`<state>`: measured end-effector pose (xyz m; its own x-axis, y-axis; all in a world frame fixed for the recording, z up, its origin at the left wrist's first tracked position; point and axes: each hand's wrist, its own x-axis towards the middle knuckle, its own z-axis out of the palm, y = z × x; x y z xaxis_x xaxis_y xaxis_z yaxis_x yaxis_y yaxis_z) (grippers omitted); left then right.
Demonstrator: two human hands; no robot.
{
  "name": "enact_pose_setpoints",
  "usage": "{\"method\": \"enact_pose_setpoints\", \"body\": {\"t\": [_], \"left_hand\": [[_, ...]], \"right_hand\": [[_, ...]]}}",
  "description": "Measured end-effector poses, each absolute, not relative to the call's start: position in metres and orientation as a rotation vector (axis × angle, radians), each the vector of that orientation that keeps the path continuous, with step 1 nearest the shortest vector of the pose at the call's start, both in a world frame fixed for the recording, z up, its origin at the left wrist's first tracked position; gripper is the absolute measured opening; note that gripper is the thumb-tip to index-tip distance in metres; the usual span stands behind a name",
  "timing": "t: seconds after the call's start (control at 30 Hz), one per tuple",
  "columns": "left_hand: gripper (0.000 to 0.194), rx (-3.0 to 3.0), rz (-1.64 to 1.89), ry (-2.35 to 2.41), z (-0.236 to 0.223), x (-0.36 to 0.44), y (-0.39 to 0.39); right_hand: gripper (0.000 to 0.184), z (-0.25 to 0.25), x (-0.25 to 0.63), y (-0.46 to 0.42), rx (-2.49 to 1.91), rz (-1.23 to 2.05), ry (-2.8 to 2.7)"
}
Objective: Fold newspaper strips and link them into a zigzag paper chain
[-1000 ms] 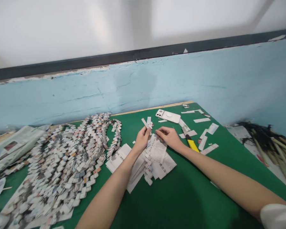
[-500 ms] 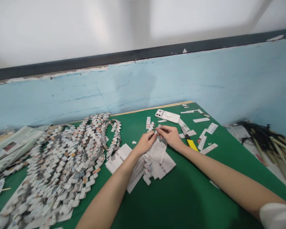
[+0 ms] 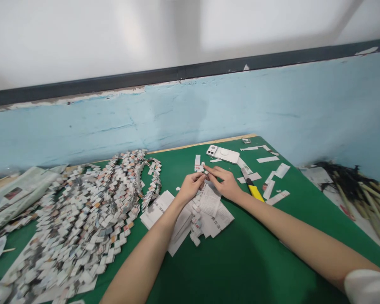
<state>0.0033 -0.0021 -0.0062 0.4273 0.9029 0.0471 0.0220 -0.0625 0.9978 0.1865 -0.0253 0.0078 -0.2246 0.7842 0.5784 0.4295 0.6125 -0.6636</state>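
My left hand (image 3: 191,188) is closed in a pinch above a stack of cut newspaper (image 3: 221,217) on the green table. My right hand (image 3: 225,182) meets it fingertip to fingertip, its index finger stretched along the top. Between the fingertips is a small folded paper strip (image 3: 204,169), mostly covered by the fingers. Below the hands a short zigzag chain of folded paper (image 3: 195,223) lies over the newspaper; whether it joins the held piece is hidden. Just beyond my fingers lie small folded paper pieces (image 3: 197,162).
A large heap of woven paper chains (image 3: 91,219) fills the left side. A white phone (image 3: 223,154) lies near the back edge. By my right forearm is a yellow-handled utility knife (image 3: 256,192), among loose paper strips (image 3: 277,197). Sticks (image 3: 375,202) lie beyond the right edge.
My right index finger has straightened out over the folded paper strip. Both hands have shifted slightly left and turned the piece between the fingertips.
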Motion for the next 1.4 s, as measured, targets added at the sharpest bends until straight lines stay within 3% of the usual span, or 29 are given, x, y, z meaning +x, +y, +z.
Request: {"method": "enact_pose_setpoints", "body": {"t": [0.7,1.07,1.4], "left_hand": [[0.048,1.231,0.957,0.725,-0.016,0.005,0.002],[0.051,1.476,0.923,0.891,-0.015,0.003,0.002],[0.056,1.453,0.913,0.843,-0.012,0.003,0.000]], "right_hand": [[0.033,0.009,0.187,-0.025,-0.960,0.468,-1.887],[0.051,0.007,0.187,-0.014,-1.133,1.107,-1.465],[0.036,0.010,0.188,-0.018,-1.121,0.885,-1.556]]}}
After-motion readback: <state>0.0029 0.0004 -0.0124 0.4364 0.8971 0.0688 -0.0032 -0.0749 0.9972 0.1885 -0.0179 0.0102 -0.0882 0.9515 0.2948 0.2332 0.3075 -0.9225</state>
